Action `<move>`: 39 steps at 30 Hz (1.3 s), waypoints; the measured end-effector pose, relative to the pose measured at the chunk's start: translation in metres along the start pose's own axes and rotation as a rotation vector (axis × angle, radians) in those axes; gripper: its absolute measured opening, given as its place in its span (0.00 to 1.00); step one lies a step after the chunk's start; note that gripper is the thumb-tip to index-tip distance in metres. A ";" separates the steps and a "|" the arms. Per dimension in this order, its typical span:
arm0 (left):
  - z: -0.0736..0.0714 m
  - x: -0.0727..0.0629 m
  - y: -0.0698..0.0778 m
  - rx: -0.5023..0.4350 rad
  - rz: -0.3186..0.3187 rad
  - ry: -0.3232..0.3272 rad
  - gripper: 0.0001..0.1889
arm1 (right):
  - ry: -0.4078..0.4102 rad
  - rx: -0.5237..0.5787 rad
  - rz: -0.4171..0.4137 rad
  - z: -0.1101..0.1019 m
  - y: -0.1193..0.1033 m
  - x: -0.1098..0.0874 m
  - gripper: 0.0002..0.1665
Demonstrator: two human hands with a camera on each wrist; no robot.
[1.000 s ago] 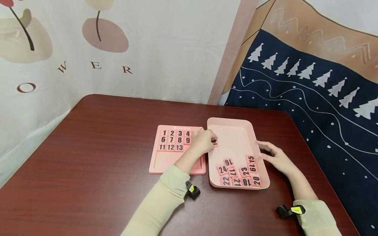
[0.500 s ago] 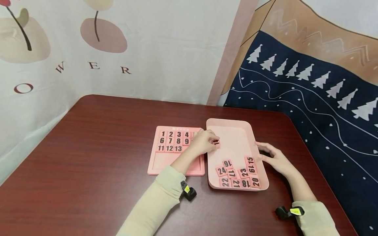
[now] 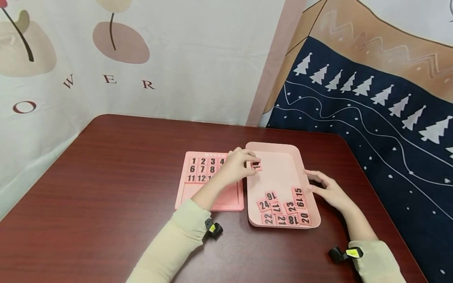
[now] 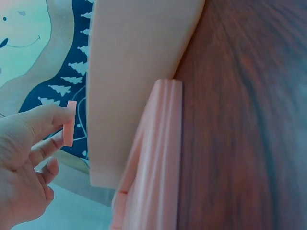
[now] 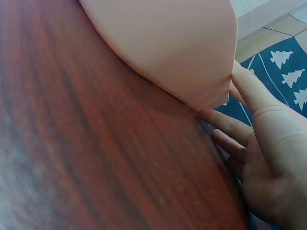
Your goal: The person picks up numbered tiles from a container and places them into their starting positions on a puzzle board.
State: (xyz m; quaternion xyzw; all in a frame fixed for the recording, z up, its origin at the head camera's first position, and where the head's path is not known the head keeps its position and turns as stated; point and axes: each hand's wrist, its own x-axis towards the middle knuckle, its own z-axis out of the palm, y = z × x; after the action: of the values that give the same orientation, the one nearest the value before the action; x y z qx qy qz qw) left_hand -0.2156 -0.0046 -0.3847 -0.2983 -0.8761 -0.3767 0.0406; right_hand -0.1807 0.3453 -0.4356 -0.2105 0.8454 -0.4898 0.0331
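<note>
My left hand [image 3: 235, 167] pinches a pink number tile [image 3: 256, 165] marked 14 between thumb and fingertips, over the tray's upper left part. In the left wrist view the tile [image 4: 69, 123] is seen edge-on, held above the rim level. My right hand [image 3: 330, 190] rests against the right side of the pink tray [image 3: 279, 165], thumb and fingers loosely extended at its wall. In the tray's near half lie several loose number tiles [image 3: 276, 207], turned various ways. Left of it, the pink puzzle board [image 3: 187, 198] carries rows of tiles; my left hand and forearm hide its right part.
Tray and board stand side by side on a dark red wooden table [image 3: 106, 188]. A white printed curtain [image 3: 198, 70] hangs behind it, and a dark blue cloth with trees [image 3: 354, 114] hangs at the right. Each sleeve carries a black wrist camera [image 3: 213, 229].
With the 14 tile pinched, my left hand has lifted and shifted slightly left and away from me. The tile shows more clearly now. My right hand stays at the tray's side.
</note>
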 end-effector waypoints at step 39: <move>-0.045 -0.066 -0.042 -0.101 0.074 -0.351 0.15 | -0.004 -0.005 -0.014 0.000 0.004 0.001 0.29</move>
State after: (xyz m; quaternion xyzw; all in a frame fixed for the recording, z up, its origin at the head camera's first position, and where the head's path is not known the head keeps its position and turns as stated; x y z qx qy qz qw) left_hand -0.1912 -0.0905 -0.3986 -0.3929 -0.8383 -0.3604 -0.1142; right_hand -0.1824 0.3467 -0.4387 -0.2172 0.8450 -0.4877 0.0308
